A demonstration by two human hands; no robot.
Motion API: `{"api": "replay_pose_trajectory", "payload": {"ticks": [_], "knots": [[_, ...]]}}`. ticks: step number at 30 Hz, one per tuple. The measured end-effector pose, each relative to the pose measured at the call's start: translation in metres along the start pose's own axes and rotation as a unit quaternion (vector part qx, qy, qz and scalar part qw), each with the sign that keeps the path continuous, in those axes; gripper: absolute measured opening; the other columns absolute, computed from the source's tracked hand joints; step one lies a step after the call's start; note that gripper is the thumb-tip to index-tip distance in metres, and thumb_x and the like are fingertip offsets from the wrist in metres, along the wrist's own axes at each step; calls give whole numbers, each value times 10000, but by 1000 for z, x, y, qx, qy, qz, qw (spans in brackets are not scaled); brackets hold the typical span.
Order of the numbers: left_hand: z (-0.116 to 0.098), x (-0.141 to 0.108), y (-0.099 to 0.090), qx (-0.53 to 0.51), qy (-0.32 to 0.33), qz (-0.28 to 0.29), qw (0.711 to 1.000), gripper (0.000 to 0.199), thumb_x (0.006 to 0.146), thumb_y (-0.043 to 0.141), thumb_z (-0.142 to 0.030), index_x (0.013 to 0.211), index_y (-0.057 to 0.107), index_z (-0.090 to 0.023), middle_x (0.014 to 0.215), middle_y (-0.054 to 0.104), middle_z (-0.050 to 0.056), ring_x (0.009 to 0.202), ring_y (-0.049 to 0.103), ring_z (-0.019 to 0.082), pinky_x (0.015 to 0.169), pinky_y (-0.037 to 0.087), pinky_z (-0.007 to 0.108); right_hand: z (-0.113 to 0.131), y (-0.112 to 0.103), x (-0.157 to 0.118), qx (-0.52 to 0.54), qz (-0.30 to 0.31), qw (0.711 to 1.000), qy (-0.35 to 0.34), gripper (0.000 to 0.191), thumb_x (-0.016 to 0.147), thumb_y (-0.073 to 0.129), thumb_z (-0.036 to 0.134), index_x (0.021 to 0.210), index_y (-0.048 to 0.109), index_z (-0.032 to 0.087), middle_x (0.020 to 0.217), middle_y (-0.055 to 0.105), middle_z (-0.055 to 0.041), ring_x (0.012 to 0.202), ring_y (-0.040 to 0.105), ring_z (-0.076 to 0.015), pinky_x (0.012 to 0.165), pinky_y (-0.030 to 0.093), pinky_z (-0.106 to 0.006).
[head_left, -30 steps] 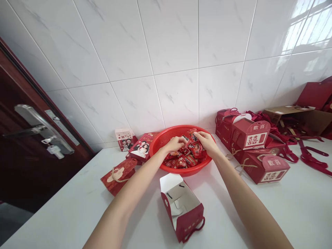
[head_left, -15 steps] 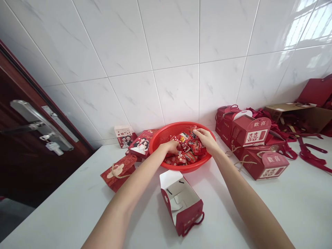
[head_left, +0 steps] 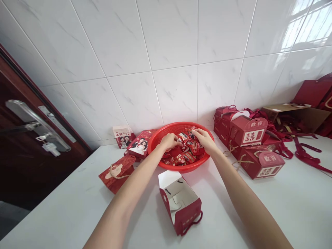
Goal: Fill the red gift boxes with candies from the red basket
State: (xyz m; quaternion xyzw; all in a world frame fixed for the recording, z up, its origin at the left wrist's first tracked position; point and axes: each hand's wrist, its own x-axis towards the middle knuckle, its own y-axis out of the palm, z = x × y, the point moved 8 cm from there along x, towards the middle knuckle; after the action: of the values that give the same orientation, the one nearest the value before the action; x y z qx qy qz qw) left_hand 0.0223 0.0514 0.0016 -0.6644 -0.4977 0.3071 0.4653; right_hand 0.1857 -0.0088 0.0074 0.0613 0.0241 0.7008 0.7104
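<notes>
Both hands are inside a red plastic basket [head_left: 155, 134] heaped with small red-wrapped snack packets [head_left: 188, 158]. On its left side, my left hand [head_left: 168, 141] is closed, its fingertips pinching a red packet [head_left: 182, 137] near the middle of the heap. Thumb and fingers of my right hand [head_left: 205, 139] close on a red and black packet [head_left: 191, 132] at the back right. Between my forearms stands a dark red gift box [head_left: 187, 218], open at the top, with a white inside and a rope handle at its near end.
Left of the basket are a patterned red box [head_left: 118, 174] with a rope handle and boxes with a printed couple [head_left: 140, 145]. Stacked red gift boxes [head_left: 250, 131], dark red ribbons [head_left: 308, 155] and a cardboard box [head_left: 308, 116] lie right. A door handle [head_left: 38, 128] is far left.
My left hand has risen slightly from the packets, its fingertips now at a red packet. The right hand stays nearly in place. The whole view has shifted slightly.
</notes>
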Motion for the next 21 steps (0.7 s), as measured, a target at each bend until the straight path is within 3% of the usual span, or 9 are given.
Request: {"api": "replay_pose_trajectory", "payload": {"ticks": [5,9,12,21], "knots": [[-5,2,-2,-86,46,-10,995,235,712,711,-410,651,669,-187,623,634,-7,660,576,176,630,381,281,0,0,1,-11,2,1000,-1,250,827,676,443,800,565,221,572,590,45,415,536,-132,383,422,-257],[-13,0,-7,-188,99,-26,977,273,674,731,-430,747,691,-170,771,692,21,751,599,187,689,423,285,2,-1,1,-35,1,999,-18,269,805,669,461,768,590,207,622,625,27,517,575,-136,484,462,-256],[-20,-2,-11,-235,125,-29,963,324,658,752,-445,803,699,-161,835,702,39,792,602,193,730,445,293,2,0,1,-48,12,998,-27,294,765,703,480,771,591,209,617,617,31,515,558,-129,472,436,-247],[-36,-11,-11,-289,155,21,944,378,632,811,-457,819,706,-145,862,697,34,871,618,211,793,461,300,-6,2,6,-30,44,998,-18,277,630,815,276,805,614,198,691,687,-3,558,617,-149,468,474,-246]]}}
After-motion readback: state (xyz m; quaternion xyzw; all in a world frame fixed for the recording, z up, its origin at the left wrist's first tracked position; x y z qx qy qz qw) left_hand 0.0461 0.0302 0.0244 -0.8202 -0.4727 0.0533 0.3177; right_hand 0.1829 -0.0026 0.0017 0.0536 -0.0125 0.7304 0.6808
